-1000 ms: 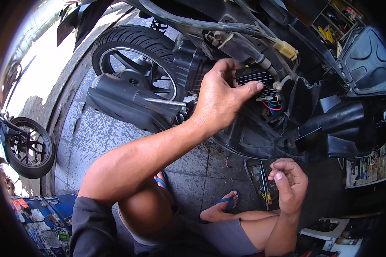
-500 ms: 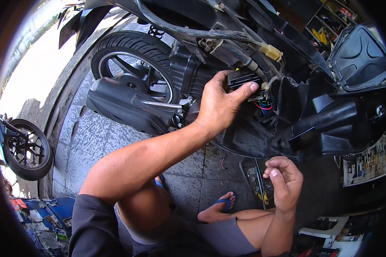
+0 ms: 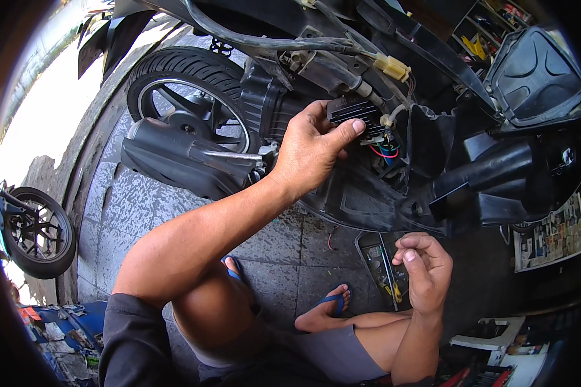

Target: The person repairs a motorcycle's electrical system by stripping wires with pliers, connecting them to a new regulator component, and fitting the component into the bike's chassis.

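Finned black module (image 3: pixel 354 111) sits gripped in left hand (image 3: pixel 310 151).

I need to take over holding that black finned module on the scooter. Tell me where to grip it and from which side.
Probably grip the black finned module across its short body from the left, thumb on the lower edge, fingers behind, as the left hand does. The coloured wires and yellow connector crowd its right side.

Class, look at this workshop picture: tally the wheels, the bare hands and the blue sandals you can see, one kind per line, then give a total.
Wheels: 2, scooter rear wheel and loose wheel
Hands: 2, left hand and right hand
Blue sandals: 2, one, another
Total: 6
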Tool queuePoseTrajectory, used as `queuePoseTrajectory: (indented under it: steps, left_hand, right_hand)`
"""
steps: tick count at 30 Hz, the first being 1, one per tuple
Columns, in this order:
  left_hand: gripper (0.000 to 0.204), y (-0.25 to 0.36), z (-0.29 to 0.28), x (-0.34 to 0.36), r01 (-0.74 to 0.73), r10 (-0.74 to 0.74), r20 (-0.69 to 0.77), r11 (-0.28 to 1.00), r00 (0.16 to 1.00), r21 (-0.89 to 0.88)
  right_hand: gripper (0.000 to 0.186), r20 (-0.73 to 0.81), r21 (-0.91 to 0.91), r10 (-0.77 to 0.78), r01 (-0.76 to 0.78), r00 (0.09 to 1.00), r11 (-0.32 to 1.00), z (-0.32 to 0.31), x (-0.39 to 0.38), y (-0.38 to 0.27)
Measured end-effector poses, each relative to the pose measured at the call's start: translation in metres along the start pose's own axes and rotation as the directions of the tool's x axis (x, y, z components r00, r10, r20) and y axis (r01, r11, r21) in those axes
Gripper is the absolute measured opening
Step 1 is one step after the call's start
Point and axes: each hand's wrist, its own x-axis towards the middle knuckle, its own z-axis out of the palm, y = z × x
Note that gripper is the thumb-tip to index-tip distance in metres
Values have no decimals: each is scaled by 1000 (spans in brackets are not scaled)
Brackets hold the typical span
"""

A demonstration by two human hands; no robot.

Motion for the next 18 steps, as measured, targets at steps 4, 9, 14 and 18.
queuePoseTrajectory:
  steps: [4, 9, 14, 18]
  left_hand:
    - [50, 0, -2, -1, 11, -11, 7, 1000, 1000, -8]
    - [53, -1, 0, -1, -10, 10, 3, 1000, 1000, -23]
    - [53, 1, 2, -2, -9, 9, -5, 1000, 1000, -15]
    - [50, -3, 1, -2, -20, 19, -8, 999, 1000, -27]
  right_hand:
    - [14, 16, 5, 2, -2, 1000, 1000, 2, 2, 1]
    - [16, 28, -31, -20, 21, 999, 999, 4, 8, -4]
    - [24, -84, -189, -133, 115, 988, 975, 15, 35, -22]
    - [38, -18, -677, -567, 407, 823, 613, 33, 80, -45]
